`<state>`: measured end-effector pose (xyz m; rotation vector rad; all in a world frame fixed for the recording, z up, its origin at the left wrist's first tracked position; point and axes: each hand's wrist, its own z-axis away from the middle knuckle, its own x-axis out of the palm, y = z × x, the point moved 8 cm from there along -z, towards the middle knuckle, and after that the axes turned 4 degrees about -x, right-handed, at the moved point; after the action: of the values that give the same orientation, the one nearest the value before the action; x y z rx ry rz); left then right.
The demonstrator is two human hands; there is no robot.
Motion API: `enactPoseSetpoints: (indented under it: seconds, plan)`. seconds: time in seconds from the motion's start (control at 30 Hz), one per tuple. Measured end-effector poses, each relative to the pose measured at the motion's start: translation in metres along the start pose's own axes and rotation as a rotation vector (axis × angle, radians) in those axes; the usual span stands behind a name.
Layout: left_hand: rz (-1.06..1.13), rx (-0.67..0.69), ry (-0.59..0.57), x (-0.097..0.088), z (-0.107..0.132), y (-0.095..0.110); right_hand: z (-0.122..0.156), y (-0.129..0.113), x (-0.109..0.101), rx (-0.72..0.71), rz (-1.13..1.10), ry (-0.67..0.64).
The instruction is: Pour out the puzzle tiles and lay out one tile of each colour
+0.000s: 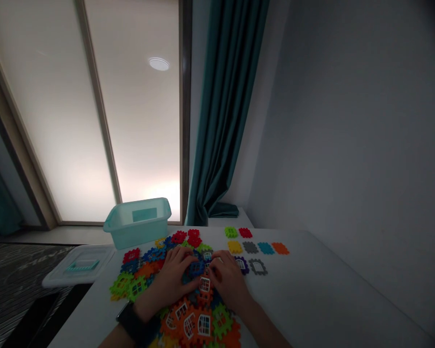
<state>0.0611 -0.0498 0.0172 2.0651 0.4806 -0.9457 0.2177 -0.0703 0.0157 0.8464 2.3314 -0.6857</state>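
Observation:
A heap of notched plastic building tiles in several colours lies on the white table [311, 290], with both my hands over it. My left hand [172, 275], a dark watch [128, 316] on its wrist, has thumb and forefinger at the edges of a blue building tile [196, 267]. Beside it, my right hand [226, 278] is closed with bent fingers at the heap; what its fingertips hold is hidden. Just below the fingers sits an orange tile with a white window insert [205, 285]. Nearer me lie more orange window tiles [189, 325] and a green tile [222, 320].
Right of the heap, tiles lie in rows: green [231, 232], red [245, 233], yellow [235, 247], grey [250, 247], blue [266, 248], orange [280, 248], purple [242, 265] and a grey frame [258, 267]. A teal bin [139, 234] and its lid [81, 265] stand at left.

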Motion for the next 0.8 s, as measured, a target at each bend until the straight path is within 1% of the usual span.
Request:
enactPoseSetpoints:
  seconds: [0.07, 0.17, 0.27, 0.33, 0.4, 0.5, 0.6, 0.67, 0.73, 0.8]
  plan:
    - [0.001, -0.004, -0.007, 0.0, -0.001, 0.001, 0.002, 0.001, 0.006, 0.001, -0.017, -0.072]
    - [0.037, -0.009, 0.004, -0.01, -0.001, -0.001, 0.003, -0.002, 0.01, -0.01, -0.072, -0.145]
    - [0.042, 0.004, -0.036, -0.022, -0.001, -0.005, 0.003, -0.007, 0.01, -0.009, -0.094, -0.162]
    - [0.038, 0.012, -0.084, -0.026, 0.0, -0.01, 0.004, -0.012, 0.012, -0.012, -0.092, -0.17]
    - [0.029, 0.005, -0.095, -0.03, 0.0, -0.015, 0.006, -0.017, 0.015, -0.014, -0.073, -0.169]
    - [0.03, -0.002, -0.057, -0.035, -0.001, -0.019, 0.008, -0.027, 0.023, -0.036, -0.024, -0.155]
    - [0.039, 0.005, -0.03, -0.035, -0.002, -0.018, 0.008, -0.035, 0.029, -0.078, 0.008, -0.134]
    - [0.047, -0.001, -0.012, -0.035, -0.003, -0.017, 0.007, -0.036, 0.03, -0.073, 0.008, -0.105]
    - [0.068, -0.018, 0.023, -0.037, -0.004, -0.017, 0.004, -0.031, 0.025, -0.008, -0.034, -0.042]
    - [0.129, -0.036, 0.061, -0.037, -0.005, -0.016, 0.002, -0.02, 0.017, 0.105, -0.132, 0.041]
